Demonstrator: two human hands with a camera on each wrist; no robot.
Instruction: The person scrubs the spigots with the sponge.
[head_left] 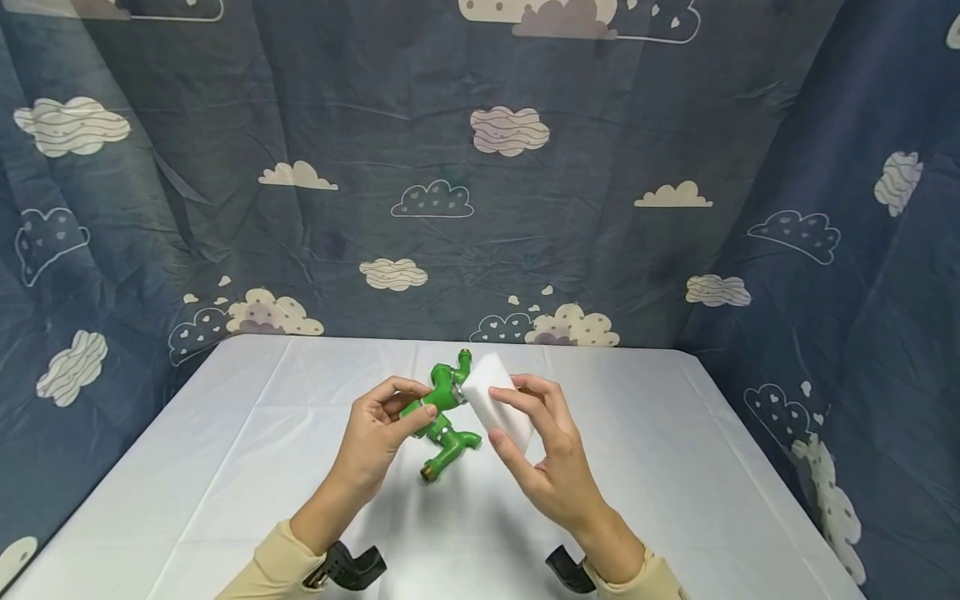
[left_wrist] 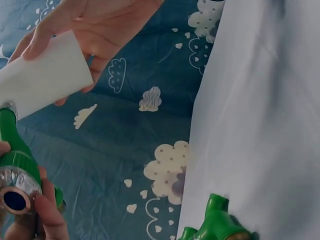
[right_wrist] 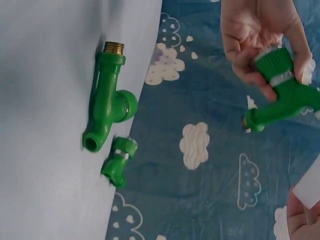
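Note:
My left hand [head_left: 375,437] grips a green tap [head_left: 444,390] by its ribbed knob end, above the white table. In my right hand [head_left: 551,437] is a white sponge block [head_left: 498,400], pinched between thumb and fingers. The left wrist view has the sponge [left_wrist: 47,75] against or just behind the tap's ridged metal end [left_wrist: 9,106]; I cannot tell whether they touch. Below the hands, a larger green tap [right_wrist: 105,105] with a brass thread lies on the table, and a smaller green tap [right_wrist: 119,162] lies beside it.
A white cloth covers the table [head_left: 300,467]. Dark blue curtains [head_left: 585,250] with a cloud print hang behind it and at both sides. Each wrist wears a black camera mount [head_left: 352,567].

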